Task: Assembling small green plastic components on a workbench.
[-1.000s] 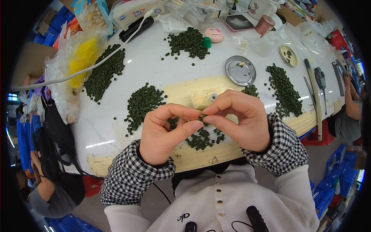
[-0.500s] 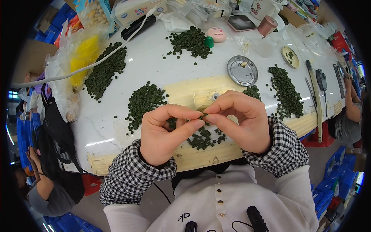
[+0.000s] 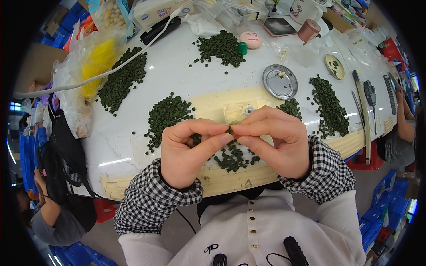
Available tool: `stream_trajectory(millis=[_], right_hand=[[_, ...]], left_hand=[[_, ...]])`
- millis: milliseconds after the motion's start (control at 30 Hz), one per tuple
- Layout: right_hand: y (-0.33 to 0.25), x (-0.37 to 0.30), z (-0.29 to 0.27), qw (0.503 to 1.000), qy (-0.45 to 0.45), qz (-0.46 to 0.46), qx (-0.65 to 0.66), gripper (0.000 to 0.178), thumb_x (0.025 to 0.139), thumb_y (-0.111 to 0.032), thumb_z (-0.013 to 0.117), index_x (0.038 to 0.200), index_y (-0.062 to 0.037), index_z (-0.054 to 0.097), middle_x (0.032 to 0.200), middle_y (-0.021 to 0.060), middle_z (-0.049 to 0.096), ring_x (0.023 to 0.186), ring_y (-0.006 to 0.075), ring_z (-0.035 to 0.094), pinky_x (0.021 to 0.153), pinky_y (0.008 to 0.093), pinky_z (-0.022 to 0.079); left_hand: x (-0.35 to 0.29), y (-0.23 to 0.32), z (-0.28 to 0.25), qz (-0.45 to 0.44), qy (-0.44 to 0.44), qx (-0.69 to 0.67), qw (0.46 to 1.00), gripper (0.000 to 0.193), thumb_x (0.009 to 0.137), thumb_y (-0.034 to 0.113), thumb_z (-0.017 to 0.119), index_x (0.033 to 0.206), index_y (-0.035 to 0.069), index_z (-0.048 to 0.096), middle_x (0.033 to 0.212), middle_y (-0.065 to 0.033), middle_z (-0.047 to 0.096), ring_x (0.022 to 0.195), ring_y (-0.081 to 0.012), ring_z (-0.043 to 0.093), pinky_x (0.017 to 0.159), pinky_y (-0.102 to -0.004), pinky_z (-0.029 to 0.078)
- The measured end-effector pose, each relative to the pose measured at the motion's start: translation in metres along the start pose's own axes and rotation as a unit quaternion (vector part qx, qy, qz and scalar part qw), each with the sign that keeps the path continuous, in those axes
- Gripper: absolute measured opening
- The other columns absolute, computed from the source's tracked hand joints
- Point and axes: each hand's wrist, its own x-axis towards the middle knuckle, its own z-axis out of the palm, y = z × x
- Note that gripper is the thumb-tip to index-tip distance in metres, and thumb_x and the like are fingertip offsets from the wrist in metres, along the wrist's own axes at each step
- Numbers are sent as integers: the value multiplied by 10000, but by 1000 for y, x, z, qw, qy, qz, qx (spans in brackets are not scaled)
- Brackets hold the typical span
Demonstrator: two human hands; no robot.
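My left hand (image 3: 182,150) and my right hand (image 3: 284,144) meet above the near edge of the table, thumbs and forefingers pinched together. Between the fingertips is a small dark green piece (image 3: 230,131), mostly hidden by them. Loose pieces of the same green (image 3: 234,158) lie on the cream strip just below my hands. A larger heap of green pieces (image 3: 166,116) is beyond my left hand, and a small heap (image 3: 290,107) sits behind my right. A little clear packet (image 3: 235,112) lies just past my fingers.
More green heaps lie at the back (image 3: 220,48), left (image 3: 122,82) and right (image 3: 329,108). A round metal lid (image 3: 271,84) stands near the middle. Tweezers (image 3: 357,108) and a long flat strip (image 3: 364,119) are at right. A white cable (image 3: 106,74) crosses the left side.
My fingertips have shifted slightly against each other around the small piece, the right ones moving a little left. The heaps and other things on the table stay put.
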Motion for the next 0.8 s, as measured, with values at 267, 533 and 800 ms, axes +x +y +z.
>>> stream_trajectory(millis=[267,533,800], right_hand=[[-1,0,-1,1000,-19,-10,-19,251,814,38,642,1057,-15,677,929,93,638,758,134,606,647,238,489],[-1,-1,1,1000,-10,2,-23,268,828,32,628,1088,-16,666,919,94,636,739,128,600,630,230,475],[1,-2,1,1000,-18,-3,-19,277,823,39,625,1094,-10,661,903,100,637,728,140,603,620,235,475]], left_hand=[[5,2,1,-23,8,-56,998,124,809,-4,694,932,-3,677,770,-9,637,685,-48,538,632,-188,441],[4,-1,-4,42,2,35,999,157,812,-20,682,968,2,684,777,-11,638,686,-43,535,615,-185,426],[6,-4,-9,103,-26,94,990,169,798,-56,669,958,-6,687,893,-97,678,754,-94,581,652,-207,441]])
